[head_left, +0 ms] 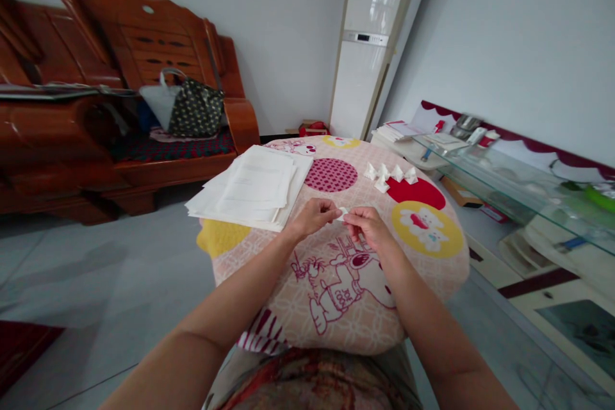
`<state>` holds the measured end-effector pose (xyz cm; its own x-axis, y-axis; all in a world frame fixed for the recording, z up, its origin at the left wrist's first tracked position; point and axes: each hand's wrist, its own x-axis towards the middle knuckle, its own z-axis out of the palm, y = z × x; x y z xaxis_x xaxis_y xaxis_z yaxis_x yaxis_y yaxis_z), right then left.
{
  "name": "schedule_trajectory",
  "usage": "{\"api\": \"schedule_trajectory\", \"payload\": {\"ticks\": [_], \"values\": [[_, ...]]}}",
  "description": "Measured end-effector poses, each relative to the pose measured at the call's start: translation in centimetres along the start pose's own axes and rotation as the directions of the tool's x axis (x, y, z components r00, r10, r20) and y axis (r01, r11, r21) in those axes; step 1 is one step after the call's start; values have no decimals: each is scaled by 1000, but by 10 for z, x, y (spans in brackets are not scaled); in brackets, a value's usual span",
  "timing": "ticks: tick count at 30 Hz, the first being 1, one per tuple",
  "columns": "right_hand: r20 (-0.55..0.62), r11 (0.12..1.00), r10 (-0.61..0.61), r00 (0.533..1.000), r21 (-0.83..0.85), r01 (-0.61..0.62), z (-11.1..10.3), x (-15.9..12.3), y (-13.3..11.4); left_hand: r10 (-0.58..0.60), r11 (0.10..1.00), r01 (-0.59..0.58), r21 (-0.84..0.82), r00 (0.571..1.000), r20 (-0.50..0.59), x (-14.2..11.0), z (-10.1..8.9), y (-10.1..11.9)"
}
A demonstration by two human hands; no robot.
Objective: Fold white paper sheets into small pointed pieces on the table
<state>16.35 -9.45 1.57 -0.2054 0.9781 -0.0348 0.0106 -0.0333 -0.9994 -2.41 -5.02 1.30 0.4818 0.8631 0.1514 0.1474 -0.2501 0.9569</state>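
Between my two hands, over the middle of the round table, is a small piece of folded white paper (342, 214). My left hand (314, 214) pinches its left side, and my right hand (368, 224) grips it from the right. The fingers cover much of the paper, so its exact shape is hard to make out. Beyond my right hand lie several small folded white paper pieces (383, 172) in a loose cluster. A stack of white paper sheets (259, 179) rests on the table to the left of my hands.
A patterned cloth (355, 327) covers the round table. To the right stands a glass-topped cabinet (519, 186) with bowls and papers. A wooden sofa (158, 45) bearing bags (196, 109) is at the left. A tall white air conditioner (360, 70) stands behind.
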Motion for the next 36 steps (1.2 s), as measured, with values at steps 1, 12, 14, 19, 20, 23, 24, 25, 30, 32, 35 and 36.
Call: {"api": "schedule_trajectory", "payload": {"ticks": [1,12,14,19,20,23,24,25,30,32,35,36], "values": [[-17,1000,-16,1000,-15,15,0,0,1,29,1000,-29,1,999,14,0,1,0],[-78,990,-127,989,-68,122,3,2,11,165,986,-165,-3,986,16,0,-2,-3],[-110,988,-149,983,-66,143,3,3,13,134,990,-133,-48,991,17,1,-2,-6],[-138,993,-120,983,-2,121,0,5,13,93,991,-90,-100,995,29,4,-2,-16],[-145,993,-107,984,26,112,-1,5,14,91,991,-88,-101,995,31,5,-2,-17],[-188,989,-89,978,99,109,-4,7,15,90,989,-86,-117,995,31,6,-3,-19],[-206,987,-89,974,113,114,-5,7,15,86,988,-82,-128,996,29,6,-3,-19],[-222,985,-91,971,123,121,-6,7,15,81,987,-77,-140,996,23,6,-3,-18],[-246,985,-87,966,125,120,-7,7,14,44,983,-43,-177,999,3,5,-3,-15],[-240,986,-85,967,121,117,-7,7,15,35,984,-33,-177,999,11,4,-3,-16],[-224,988,-83,971,106,109,-8,8,16,26,984,-22,-176,1000,16,5,-3,-19],[-218,990,-83,972,97,107,-7,8,16,23,984,-20,-175,1000,16,5,-3,-20]]}}
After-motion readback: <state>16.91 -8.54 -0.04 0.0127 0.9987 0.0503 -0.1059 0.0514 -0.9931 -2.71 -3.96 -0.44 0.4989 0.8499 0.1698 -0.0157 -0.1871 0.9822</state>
